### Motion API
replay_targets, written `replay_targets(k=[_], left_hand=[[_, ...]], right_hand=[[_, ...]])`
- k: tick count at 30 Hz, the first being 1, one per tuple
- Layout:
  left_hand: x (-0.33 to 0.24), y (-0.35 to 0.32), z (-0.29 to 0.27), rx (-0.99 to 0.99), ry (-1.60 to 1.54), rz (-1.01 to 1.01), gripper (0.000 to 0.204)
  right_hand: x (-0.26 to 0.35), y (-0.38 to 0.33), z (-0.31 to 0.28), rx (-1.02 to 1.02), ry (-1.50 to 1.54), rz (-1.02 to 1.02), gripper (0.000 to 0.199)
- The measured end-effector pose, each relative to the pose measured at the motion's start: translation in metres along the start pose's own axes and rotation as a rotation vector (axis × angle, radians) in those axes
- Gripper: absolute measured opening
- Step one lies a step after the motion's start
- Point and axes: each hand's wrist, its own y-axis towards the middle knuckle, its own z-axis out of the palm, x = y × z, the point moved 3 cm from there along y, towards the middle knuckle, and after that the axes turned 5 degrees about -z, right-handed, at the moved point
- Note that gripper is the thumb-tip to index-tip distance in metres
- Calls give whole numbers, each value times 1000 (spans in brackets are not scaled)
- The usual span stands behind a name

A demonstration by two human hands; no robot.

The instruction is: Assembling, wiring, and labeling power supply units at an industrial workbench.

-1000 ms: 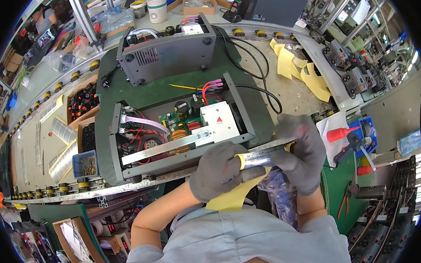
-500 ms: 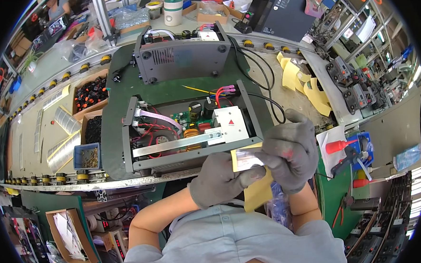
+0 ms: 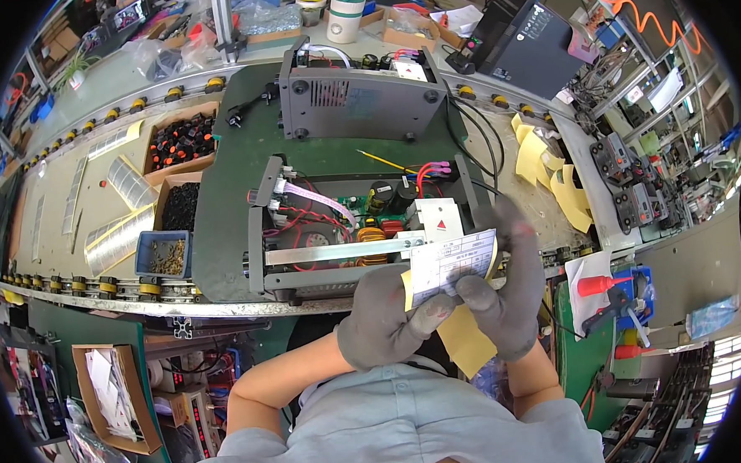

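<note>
Together, left hand (image 3: 385, 319) and right hand (image 3: 508, 304) pinch printed label (image 3: 449, 262), thumbs across lower edge.

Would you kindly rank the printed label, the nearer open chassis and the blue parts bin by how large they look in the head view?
Largest to smallest:
1. Open chassis
2. Printed label
3. Blue parts bin
The label's nearness to the camera leaves its true size against the bin unsure.
</note>
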Motion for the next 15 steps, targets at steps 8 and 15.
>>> replay_targets(k=[8,15], left_hand=[[-11,-14,-14,48,352,67,26],[15,-30,-41,-60,1188,67,42]], right_hand=[[-16,-30,-17,-95,270,400,18],[-22,-21,-37,138,151,368,17]])
